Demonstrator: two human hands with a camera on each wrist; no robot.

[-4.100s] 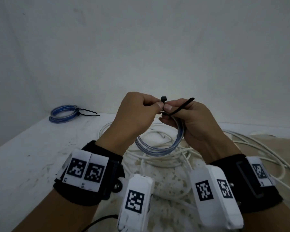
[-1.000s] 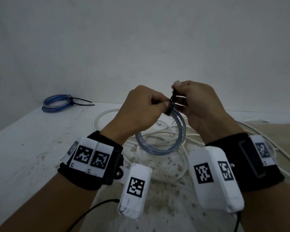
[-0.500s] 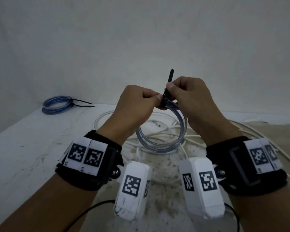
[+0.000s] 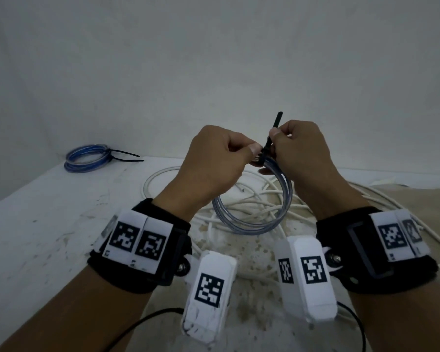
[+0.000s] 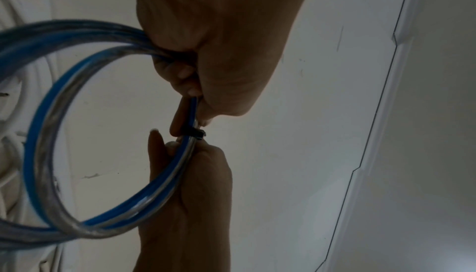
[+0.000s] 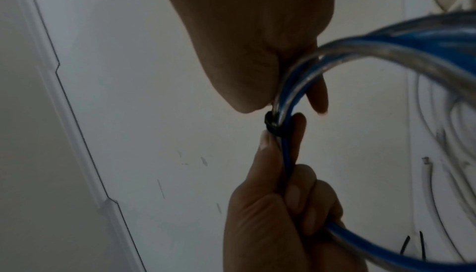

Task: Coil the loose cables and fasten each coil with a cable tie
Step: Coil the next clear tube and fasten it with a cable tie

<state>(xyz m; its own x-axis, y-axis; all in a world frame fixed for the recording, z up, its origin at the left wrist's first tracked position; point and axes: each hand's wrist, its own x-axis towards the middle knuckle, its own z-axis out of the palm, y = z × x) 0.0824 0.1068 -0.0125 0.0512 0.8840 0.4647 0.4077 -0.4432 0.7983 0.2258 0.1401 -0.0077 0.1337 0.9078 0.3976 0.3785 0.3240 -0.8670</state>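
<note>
Left hand (image 4: 214,161): fingers curled around the blue cable coil (image 4: 254,222), thumb pressed beside the tie head.
Right hand (image 4: 302,153): thumb and forefinger pinching the tail of the black cable tie (image 4: 273,134).
Change: tail, flat across the fingers seconds ago, now stands upright through the head; loop drawn snug. Judged: fastening nearly done.
White cables (image 4: 239,196): loose on the table (image 4: 36,224) below, uncoiled.
Far left: a tied blue coil (image 4: 87,158).
</note>
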